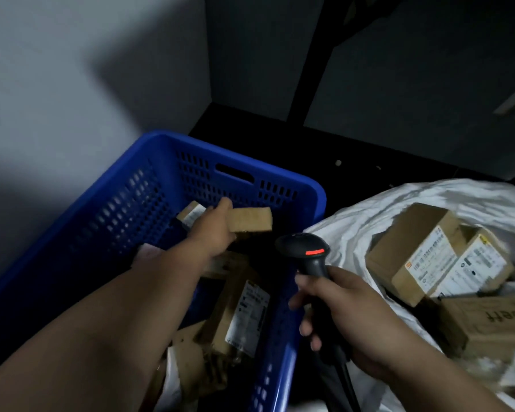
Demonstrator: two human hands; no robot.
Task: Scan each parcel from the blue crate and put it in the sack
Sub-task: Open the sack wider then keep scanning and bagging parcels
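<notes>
My left hand point(213, 226) reaches into the blue crate point(309, 191) and grips a small brown cardboard parcel point(250, 220) near the crate's far end. Several more parcels lie in the crate, one with a white label point(247, 316) face up. My right hand point(348, 316) holds a black barcode scanner point(306, 251) by its handle, just right of the crate's rim; a red light glows on its head. The white sack point(354, 230) lies open at the right with labelled boxes point(419, 251) inside.
A pale wall rises behind the crate on the left. Dark panels and a black floor fill the back and right. The scanner's cable runs down between the crate and the sack. A box printed with letters point(494, 319) lies in the sack's near side.
</notes>
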